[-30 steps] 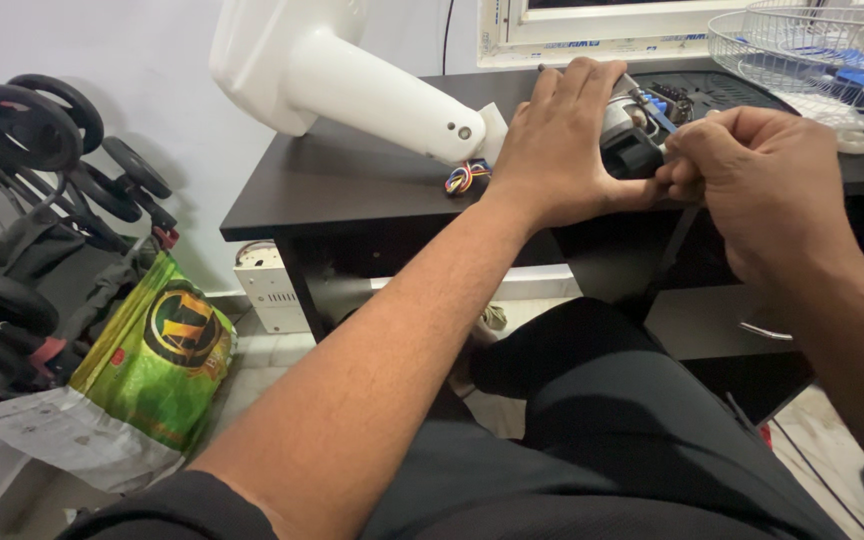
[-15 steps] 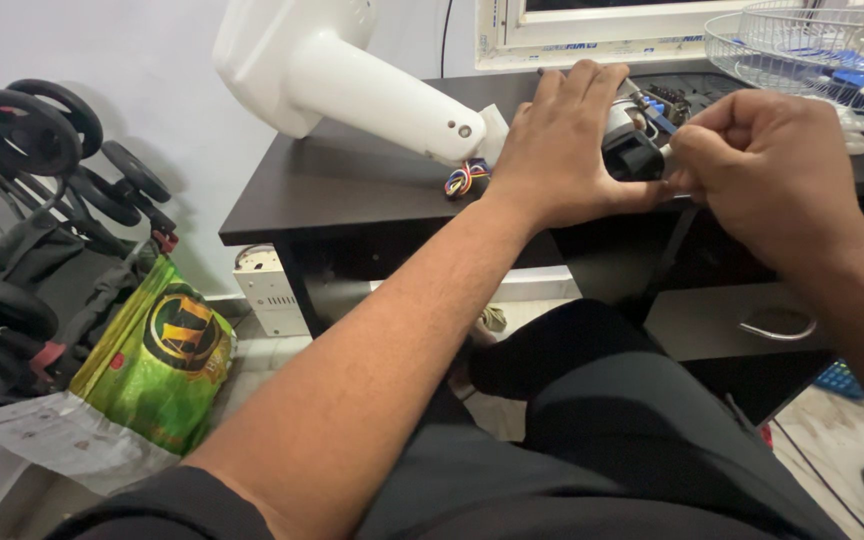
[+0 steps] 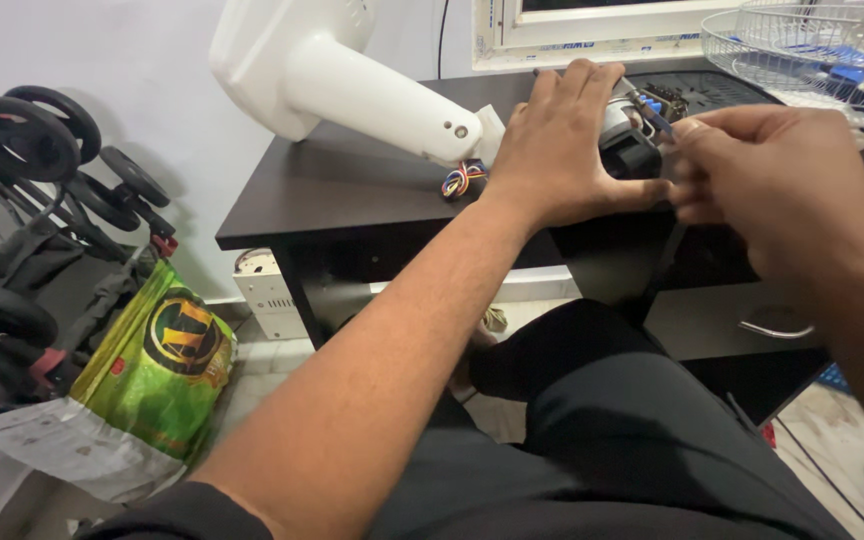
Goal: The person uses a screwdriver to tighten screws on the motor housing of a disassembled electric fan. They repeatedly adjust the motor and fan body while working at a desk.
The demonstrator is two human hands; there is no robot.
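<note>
Since half a second ago the right hand (image 3: 772,190) has drawn slightly back from the left hand (image 3: 562,140), opening a small gap between them, while the left has stayed put. The left hand's fingers (image 3: 577,85) are spread and wrapped over the grey fan motor (image 3: 620,125), thumb stretched along its dark lower part; the motor sits under the palm at the front of the counter (image 3: 352,195), joined to the white fan stand (image 3: 352,75) that slopes away past the knuckles. The right hand's fingers (image 3: 697,150) are pressed together, apparently pinching a thin dark tool or wire (image 3: 652,112) just beside the left fingertips; blur hides exactly what.

This looks like steadying the motor while working a small part at its top. Any finer move would need the left grip firm and the right tip placed precisely.

The counter edge lies just below the thumb. A wire fan guard (image 3: 812,45) stands beyond the right knuckles, limiting room there; coloured wires (image 3: 462,182) sit by the left wrist.
</note>
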